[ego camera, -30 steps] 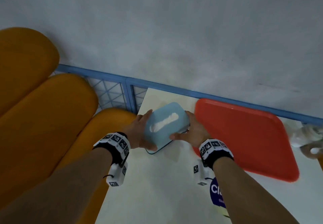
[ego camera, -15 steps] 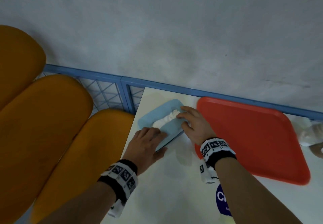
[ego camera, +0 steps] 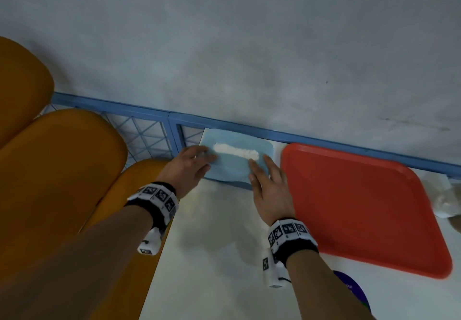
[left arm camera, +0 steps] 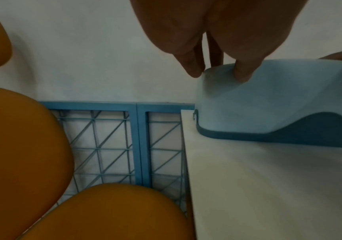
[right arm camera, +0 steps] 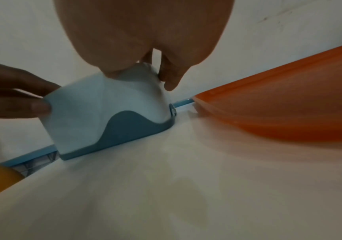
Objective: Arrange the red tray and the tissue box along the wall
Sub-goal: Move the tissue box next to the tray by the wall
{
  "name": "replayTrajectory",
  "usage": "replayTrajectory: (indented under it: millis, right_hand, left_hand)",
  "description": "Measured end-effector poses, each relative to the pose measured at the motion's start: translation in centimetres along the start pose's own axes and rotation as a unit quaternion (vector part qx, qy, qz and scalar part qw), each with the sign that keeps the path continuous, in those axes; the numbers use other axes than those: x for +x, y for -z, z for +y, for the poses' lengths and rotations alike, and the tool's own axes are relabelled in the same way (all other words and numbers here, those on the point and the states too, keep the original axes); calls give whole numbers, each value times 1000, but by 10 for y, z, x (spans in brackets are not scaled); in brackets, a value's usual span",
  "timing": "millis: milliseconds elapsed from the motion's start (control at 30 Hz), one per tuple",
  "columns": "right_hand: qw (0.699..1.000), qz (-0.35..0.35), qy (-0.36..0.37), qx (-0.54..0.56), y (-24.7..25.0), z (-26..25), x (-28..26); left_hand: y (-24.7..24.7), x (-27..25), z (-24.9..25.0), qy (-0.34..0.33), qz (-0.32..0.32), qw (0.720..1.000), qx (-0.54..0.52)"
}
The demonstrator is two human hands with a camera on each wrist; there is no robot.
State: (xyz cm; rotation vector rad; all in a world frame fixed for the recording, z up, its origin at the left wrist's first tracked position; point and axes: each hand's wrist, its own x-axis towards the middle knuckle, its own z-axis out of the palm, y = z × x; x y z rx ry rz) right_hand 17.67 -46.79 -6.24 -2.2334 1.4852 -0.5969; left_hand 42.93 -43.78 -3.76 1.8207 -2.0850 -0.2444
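Observation:
The light blue tissue box (ego camera: 237,167) with a white tissue in its slot sits on the white table (ego camera: 212,257), its back against the blue rail along the wall. My left hand (ego camera: 197,160) holds the box's left end, fingers on top and thumb at the front (right arm camera: 38,105). My right hand (ego camera: 259,170) lies with straight fingers on the right part of the top. The red tray (ego camera: 361,207) lies flat just right of the box, one corner near the rail. The left wrist view shows the tissue box (left arm camera: 268,100) at the table's back left corner.
Orange chair backs (ego camera: 62,170) stand left of the table, in front of a blue wire fence (ego camera: 139,135). A crumpled white thing (ego camera: 446,200) lies beyond the tray's right edge. A purple sticker (ego camera: 351,292) shows on the table near my right forearm.
The tissue box came down from the air onto the table and slid back against the rail, turning parallel to the wall. Both hands followed it forward.

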Motion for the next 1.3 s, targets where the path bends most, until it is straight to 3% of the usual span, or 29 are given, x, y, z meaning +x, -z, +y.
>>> replayTrajectory:
  millis: [300, 1000, 1233, 1300]
  right_hand:
    - [999, -51, 5, -14, -4, 17, 65]
    - [999, -48, 7, -22, 6, 14, 70]
    - [985, -159, -35, -62, 31, -5, 81]
    - [982, -173, -36, -68, 41, -9, 80]
  left_hand:
    - [0, 50, -15, 69, -8, 997, -16]
    - [13, 56, -5, 93, -61, 994, 21]
    - [31, 61, 3, 99, -171, 979, 45]
    - [36, 52, 5, 98, -171, 979, 46]
